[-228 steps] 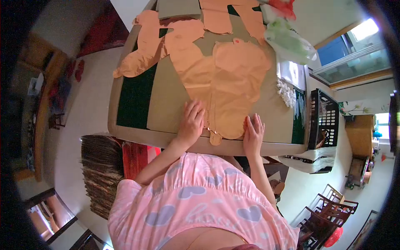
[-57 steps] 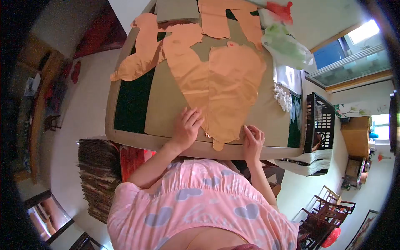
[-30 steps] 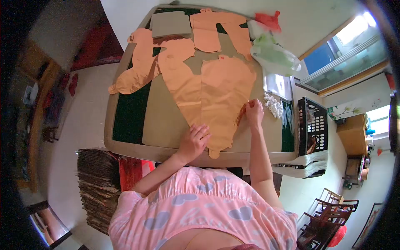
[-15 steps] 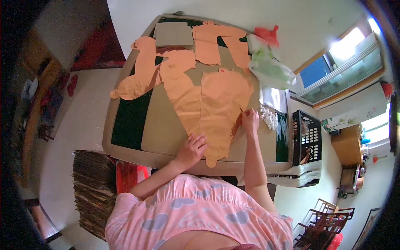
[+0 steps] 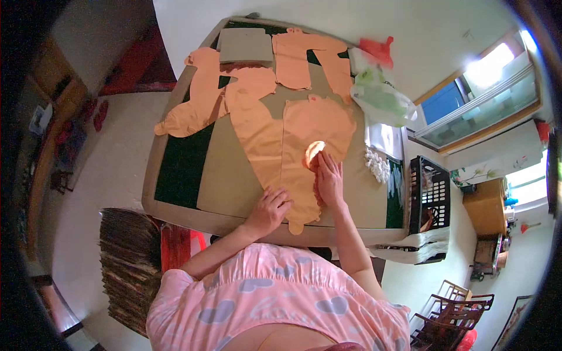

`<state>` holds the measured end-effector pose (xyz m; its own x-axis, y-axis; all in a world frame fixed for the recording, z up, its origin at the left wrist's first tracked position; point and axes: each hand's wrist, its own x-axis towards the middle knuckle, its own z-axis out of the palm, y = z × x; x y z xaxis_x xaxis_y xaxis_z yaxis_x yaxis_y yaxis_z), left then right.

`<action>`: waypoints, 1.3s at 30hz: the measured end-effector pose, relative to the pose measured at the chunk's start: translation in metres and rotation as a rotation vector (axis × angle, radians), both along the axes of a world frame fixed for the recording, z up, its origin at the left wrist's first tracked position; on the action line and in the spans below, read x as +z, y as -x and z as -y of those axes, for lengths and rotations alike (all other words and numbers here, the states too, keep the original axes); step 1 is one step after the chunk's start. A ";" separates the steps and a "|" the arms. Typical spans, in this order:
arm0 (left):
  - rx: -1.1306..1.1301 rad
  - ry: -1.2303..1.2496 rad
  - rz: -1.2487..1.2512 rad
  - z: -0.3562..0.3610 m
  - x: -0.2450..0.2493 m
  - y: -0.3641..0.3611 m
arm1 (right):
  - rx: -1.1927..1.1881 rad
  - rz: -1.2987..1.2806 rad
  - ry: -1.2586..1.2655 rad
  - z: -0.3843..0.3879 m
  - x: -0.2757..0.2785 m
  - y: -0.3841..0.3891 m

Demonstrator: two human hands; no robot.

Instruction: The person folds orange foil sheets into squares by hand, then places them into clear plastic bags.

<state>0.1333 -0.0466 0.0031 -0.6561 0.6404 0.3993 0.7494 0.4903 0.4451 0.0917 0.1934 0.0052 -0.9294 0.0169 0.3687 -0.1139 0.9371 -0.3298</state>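
A large flat orange piece (image 5: pixel 304 128) with a tabbed outline lies on a brown board (image 5: pixel 222 181) on the table. My left hand (image 5: pixel 271 209) rests on its lower left edge, fingers spread. My right hand (image 5: pixel 330 181) lies on its right side, fingers extended over a part of the edge that is folded inward. The fold shows a bright, shiny patch and a reddish-brown frilly border. Nothing can be made out in either hand. Other orange pieces (image 5: pixel 205 82) lie farther back and to the left.
A grey-brown stack of sheets (image 5: pixel 246 45) sits at the back. On the right are plastic bags (image 5: pixel 380 96), small white items (image 5: pixel 377 165) and a black crate (image 5: pixel 430 190). A layered brown stack (image 5: pixel 130 263) stands at the lower left. Chairs (image 5: pixel 453 316) are at the lower right.
My right hand has moved left and slightly toward me from the piece's right edge. That edge is now folded inward, and the fingers have gone from pinched to extended. My left hand has stayed put.
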 end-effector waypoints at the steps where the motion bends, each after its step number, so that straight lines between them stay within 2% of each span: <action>1: -0.002 0.000 0.012 0.000 0.000 0.001 | 0.013 0.013 -0.011 0.003 -0.001 0.000; 8: 0.035 -0.102 0.065 -0.008 0.023 0.013 | -0.005 0.060 -0.018 0.012 0.014 -0.005; 10: 0.010 -0.163 -0.011 -0.024 0.045 0.042 | -0.009 0.079 -0.039 0.012 0.013 -0.005; 13: -0.004 -0.149 -0.050 -0.062 0.043 0.089 | 0.004 0.077 -0.043 0.011 0.011 -0.004; 16: -0.016 0.081 -0.032 -0.091 0.018 0.127 | 0.016 0.059 -0.034 0.012 0.016 -0.004; 21: -0.009 0.205 0.014 -0.091 0.001 0.137 | 0.002 0.087 0.031 0.010 0.015 -0.004; 22: -0.015 0.243 0.011 -0.088 0.001 0.137 | 0.028 -0.029 0.067 0.005 0.012 -0.001; 25: 0.009 0.221 -0.047 -0.091 -0.004 0.137 | -0.101 0.044 0.442 -0.026 0.023 0.024; 26: 0.005 0.211 -0.039 -0.090 -0.004 0.135 | -0.197 -0.057 0.352 -0.043 0.016 0.046; 28: 0.004 0.190 -0.030 -0.088 0.004 0.134 | -0.249 -0.075 0.261 -0.079 0.026 0.085; 30: 0.005 0.202 -0.004 -0.090 -0.004 0.134 | -0.271 -0.167 0.209 -0.120 0.005 0.129; 33: 0.010 0.212 0.015 -0.090 -0.002 0.135 | -0.614 0.265 0.122 -0.139 0.017 0.166; 34: 0.009 0.213 0.024 -0.090 -0.001 0.135 | -0.687 0.254 0.163 -0.142 0.014 0.172; 37: 0.021 0.227 -0.010 -0.090 -0.006 0.135 | -0.633 0.301 0.251 -0.143 0.024 0.176; 39: 0.046 0.279 -0.025 -0.092 -0.007 0.133 | -0.558 0.230 0.225 -0.131 0.043 0.169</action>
